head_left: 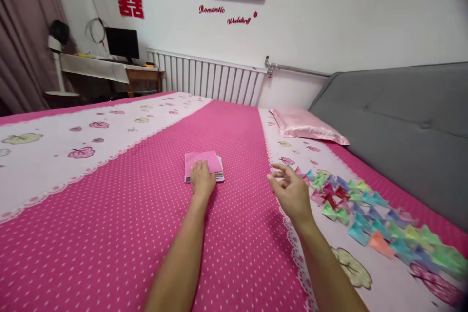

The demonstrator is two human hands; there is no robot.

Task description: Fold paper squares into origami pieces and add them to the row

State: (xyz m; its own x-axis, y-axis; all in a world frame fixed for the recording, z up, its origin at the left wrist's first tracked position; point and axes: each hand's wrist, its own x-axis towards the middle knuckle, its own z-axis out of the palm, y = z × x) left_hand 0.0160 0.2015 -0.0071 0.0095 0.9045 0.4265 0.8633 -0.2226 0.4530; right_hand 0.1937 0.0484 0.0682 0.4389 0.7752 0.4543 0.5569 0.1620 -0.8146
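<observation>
A stack of square paper [204,157], pink on top with white edges showing beneath, lies on the bed. My left hand [202,175] rests palm-down on its near part, fingers stretched over the top sheet. To the right, my right hand [290,189] hovers above the bedspread with its fingers bent and thumb apart; nothing shows between them. Just beyond and beside that hand spread many folded paper pieces [367,222] in green, blue, purple, red and orange, set close together in rows.
A pink dotted bedspread [234,122] with white floral bands covers the bed. A pink pillow [307,124] lies near the grey headboard [395,122]. Behind the bed stand a white radiator [204,75] and a desk [142,75] with a monitor [122,43].
</observation>
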